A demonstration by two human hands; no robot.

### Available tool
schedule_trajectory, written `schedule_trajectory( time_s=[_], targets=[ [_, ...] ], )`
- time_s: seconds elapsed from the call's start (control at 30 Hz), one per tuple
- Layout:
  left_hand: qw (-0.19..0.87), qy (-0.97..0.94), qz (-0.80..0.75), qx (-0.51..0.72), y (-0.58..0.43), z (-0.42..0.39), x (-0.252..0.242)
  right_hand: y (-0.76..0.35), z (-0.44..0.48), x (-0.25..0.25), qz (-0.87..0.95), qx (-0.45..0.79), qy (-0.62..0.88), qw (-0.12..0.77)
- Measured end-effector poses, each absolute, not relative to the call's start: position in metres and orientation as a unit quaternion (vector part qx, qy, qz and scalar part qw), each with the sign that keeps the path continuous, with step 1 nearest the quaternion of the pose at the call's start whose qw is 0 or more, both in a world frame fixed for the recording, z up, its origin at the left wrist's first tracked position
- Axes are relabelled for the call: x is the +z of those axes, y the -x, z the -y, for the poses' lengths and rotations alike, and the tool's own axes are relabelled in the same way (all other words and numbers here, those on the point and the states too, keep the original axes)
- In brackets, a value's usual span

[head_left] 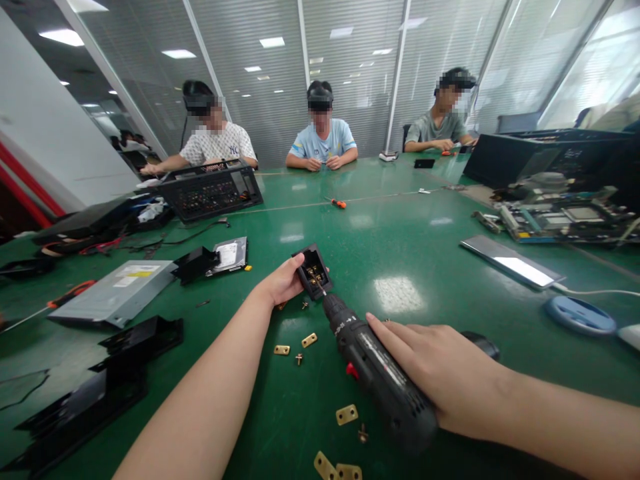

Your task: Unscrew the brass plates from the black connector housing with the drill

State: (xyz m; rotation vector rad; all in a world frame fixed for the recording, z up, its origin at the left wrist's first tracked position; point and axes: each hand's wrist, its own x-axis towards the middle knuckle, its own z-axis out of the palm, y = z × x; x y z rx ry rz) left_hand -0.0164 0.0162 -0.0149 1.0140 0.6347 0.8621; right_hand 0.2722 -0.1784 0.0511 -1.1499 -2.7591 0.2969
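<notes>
My left hand (284, 283) grips a small black plastic socket housing (313, 270) with brass terminals inside, held upright on the green table (390, 227). My right hand (430, 367) is wrapped over a black electric screwdriver (373, 370) with a red button. Its bit points into the housing's brass parts. Loose brass plates (309, 340) and screws (299, 359) lie on the table between my arms, with more brass plates (347, 414) near the front edge.
Black plastic covers (85, 393) and a grey drive (117, 293) lie at left. A circuit board (560, 220), a metal strip (510, 261) and a blue disc (580, 315) lie at right. Three people sit across the table, with an orange-handled screwdriver (338, 203) in front of them.
</notes>
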Motion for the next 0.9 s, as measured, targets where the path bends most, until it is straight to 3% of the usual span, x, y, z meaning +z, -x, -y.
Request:
schedule_trajectory(
  time_s=[0.33,0.43,0.9],
  targets=[
    [0.746,-0.469,-0.266,0.391,0.015,-0.015,-0.015,-0.289,0.156,0.076,0.765,0.408,0.41,0.285],
    [0.746,-0.464,-0.265,0.397,0.014,-0.016,-0.015,-0.293,0.147,0.07,0.697,0.504,0.405,0.31],
    [0.749,-0.46,-0.277,0.389,0.016,-0.017,-0.016,-0.291,0.145,0.069,0.695,0.516,0.403,0.297]
  ],
)
